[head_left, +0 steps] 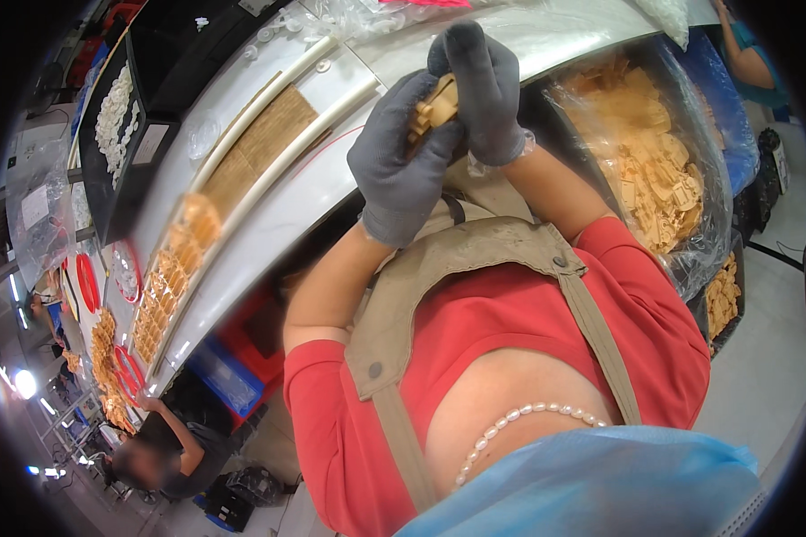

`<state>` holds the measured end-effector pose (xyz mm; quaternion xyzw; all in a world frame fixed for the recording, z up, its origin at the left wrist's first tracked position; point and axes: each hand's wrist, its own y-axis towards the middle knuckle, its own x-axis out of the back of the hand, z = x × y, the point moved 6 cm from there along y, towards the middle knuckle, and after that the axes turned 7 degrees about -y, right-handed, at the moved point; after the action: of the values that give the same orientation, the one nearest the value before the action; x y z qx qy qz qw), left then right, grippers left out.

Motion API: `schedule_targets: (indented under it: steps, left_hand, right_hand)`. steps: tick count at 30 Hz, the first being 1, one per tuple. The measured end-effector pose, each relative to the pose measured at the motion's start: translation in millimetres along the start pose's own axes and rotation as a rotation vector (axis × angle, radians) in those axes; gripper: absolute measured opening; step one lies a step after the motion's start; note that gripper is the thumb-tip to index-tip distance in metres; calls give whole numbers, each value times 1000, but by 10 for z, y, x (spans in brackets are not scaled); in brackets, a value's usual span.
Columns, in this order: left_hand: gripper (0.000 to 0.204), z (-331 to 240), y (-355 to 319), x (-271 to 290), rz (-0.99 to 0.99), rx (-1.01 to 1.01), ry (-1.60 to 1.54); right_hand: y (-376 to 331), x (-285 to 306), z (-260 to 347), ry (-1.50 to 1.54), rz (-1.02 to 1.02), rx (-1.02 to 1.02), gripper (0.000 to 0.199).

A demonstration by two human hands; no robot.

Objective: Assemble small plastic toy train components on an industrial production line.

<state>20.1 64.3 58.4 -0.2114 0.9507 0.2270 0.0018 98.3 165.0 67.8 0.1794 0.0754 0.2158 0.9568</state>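
Observation:
Both of my hands wear grey gloves and are close together above the near edge of the white worktable. My left hand is closed round a small yellow-orange plastic part, with its thumb along the near side. Pressed against the far right side of that part is my right hand, its fingers bent and held together. The gloves cover much of the part, so its full shape is hidden. Whether the right fingers also pinch something small cannot be made out.
A conveyor belt between white rails carries wrapped yellow parts on the left. To my right stands a plastic-lined bin of yellow parts. A black box holds white pieces. Another person sits at lower left.

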Motion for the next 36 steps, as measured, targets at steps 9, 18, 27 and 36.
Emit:
schedule_targets:
  steps: [9, 18, 27, 36]
  left_hand:
    - [42, 110, 175, 166, -87, 80, -281]
    - [61, 213, 381, 396, -15, 181, -240]
    - [64, 242, 579, 391, -113, 268, -397]
    - [41, 428, -30, 1219, -314, 403, -238]
  right_hand:
    - [183, 160, -299, 128, -39, -2, 53]
    - [-70, 63, -158, -118, 406, -227, 49]
    - [611, 148, -344, 111, 269, -163, 40]
    - [3642, 962, -1607, 156, -24, -291, 9]
